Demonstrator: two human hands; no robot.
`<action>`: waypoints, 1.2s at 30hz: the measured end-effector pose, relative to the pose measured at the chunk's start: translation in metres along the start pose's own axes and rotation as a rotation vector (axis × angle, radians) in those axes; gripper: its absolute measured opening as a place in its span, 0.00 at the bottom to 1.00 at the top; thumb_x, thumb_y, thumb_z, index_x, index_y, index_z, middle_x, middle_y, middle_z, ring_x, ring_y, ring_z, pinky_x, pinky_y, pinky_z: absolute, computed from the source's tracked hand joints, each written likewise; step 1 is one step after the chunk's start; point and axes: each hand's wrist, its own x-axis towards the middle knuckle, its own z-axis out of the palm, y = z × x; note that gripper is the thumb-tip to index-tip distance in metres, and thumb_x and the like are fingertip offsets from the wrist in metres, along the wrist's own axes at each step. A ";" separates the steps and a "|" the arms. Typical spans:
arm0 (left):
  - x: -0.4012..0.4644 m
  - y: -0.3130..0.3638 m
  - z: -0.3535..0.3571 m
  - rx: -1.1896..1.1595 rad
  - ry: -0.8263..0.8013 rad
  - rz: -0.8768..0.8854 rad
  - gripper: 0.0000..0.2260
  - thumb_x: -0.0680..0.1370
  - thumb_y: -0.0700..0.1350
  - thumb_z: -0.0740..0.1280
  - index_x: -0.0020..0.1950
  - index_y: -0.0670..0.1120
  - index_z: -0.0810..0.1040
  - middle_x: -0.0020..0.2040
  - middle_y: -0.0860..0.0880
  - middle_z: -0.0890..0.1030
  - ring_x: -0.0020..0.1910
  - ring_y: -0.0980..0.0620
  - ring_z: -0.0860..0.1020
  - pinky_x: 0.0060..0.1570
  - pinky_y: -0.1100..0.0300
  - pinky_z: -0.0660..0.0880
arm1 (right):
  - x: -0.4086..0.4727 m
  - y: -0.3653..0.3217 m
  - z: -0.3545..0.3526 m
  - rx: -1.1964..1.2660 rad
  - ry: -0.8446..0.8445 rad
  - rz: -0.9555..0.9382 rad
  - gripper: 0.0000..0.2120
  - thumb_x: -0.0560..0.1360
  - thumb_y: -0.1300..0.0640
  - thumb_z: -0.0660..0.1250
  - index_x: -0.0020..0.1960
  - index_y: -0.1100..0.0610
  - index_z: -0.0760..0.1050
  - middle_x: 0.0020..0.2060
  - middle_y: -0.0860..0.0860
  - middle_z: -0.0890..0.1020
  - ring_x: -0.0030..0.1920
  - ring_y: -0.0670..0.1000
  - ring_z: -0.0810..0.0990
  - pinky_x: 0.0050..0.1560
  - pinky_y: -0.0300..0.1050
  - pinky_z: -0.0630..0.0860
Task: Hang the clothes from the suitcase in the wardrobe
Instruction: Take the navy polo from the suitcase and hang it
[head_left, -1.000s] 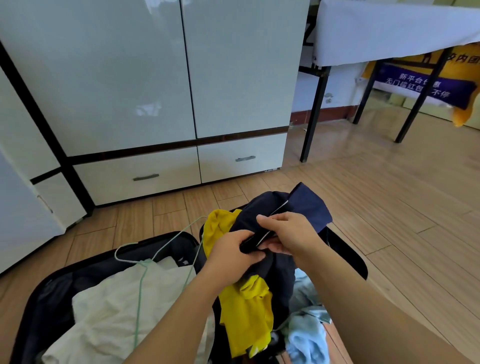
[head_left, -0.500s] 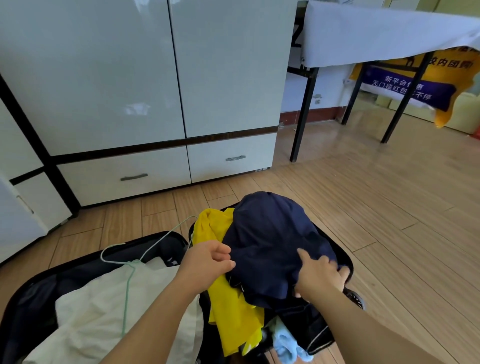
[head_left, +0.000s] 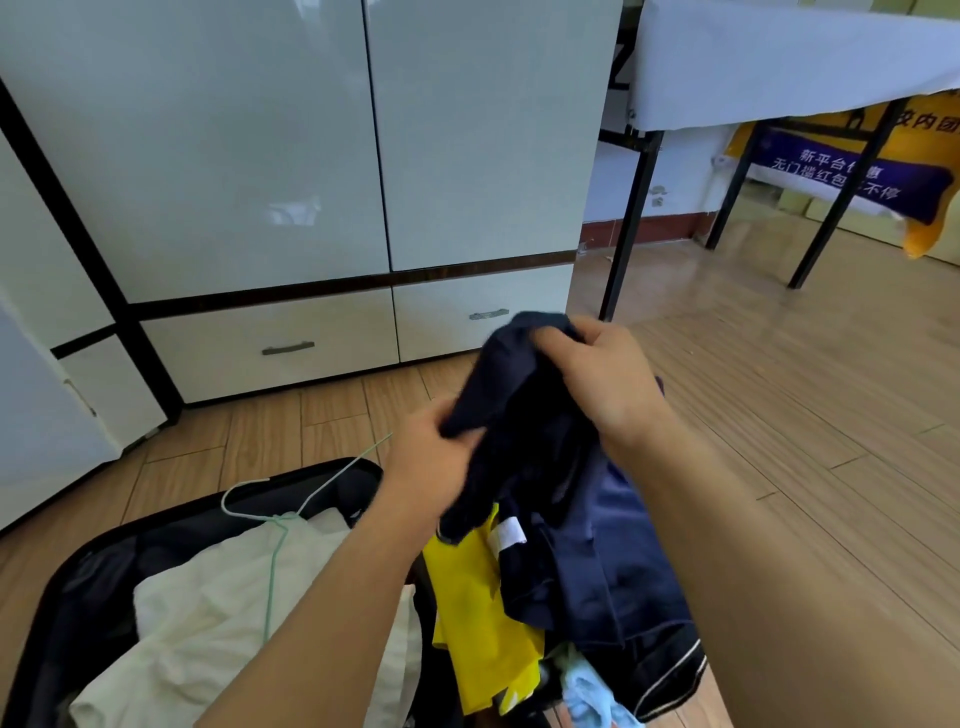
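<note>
Above the open suitcase (head_left: 62, 613) both hands now grip the navy garment (head_left: 524, 415): the left hand (head_left: 431, 467) pinches its lower fold and the right hand (head_left: 602, 384), half a second ago flat on the heap, has closed its fingers (head_left: 558, 340) on the top edge. Lifted clear of the yellow cloth (head_left: 478, 618), it looks ready for a hanger (head_left: 270, 525); the wardrobe (head_left: 311, 156) doors are closed

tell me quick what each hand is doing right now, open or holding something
Left hand: fingers curled on the navy garment, holding it.
Right hand: gripping the same navy garment higher up.
</note>
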 end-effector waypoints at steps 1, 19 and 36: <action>0.005 0.005 -0.007 -0.196 0.083 -0.118 0.11 0.78 0.37 0.65 0.42 0.52 0.78 0.35 0.53 0.82 0.37 0.52 0.79 0.37 0.58 0.77 | 0.000 -0.002 -0.003 0.107 -0.051 0.034 0.13 0.71 0.56 0.73 0.46 0.66 0.77 0.37 0.58 0.82 0.39 0.55 0.80 0.42 0.50 0.78; 0.016 0.018 -0.105 -0.482 0.184 -0.331 0.06 0.79 0.38 0.64 0.45 0.46 0.79 0.39 0.48 0.84 0.39 0.50 0.81 0.34 0.57 0.80 | -0.004 0.030 -0.037 0.617 -0.088 0.607 0.19 0.78 0.52 0.62 0.63 0.65 0.75 0.59 0.60 0.79 0.59 0.57 0.77 0.59 0.51 0.74; -0.001 0.021 -0.034 -0.388 -0.156 -0.396 0.27 0.70 0.52 0.72 0.66 0.44 0.72 0.58 0.43 0.80 0.49 0.47 0.83 0.47 0.53 0.80 | -0.023 0.002 0.012 0.214 -0.727 0.300 0.09 0.75 0.54 0.66 0.49 0.60 0.79 0.42 0.54 0.83 0.45 0.52 0.80 0.52 0.48 0.79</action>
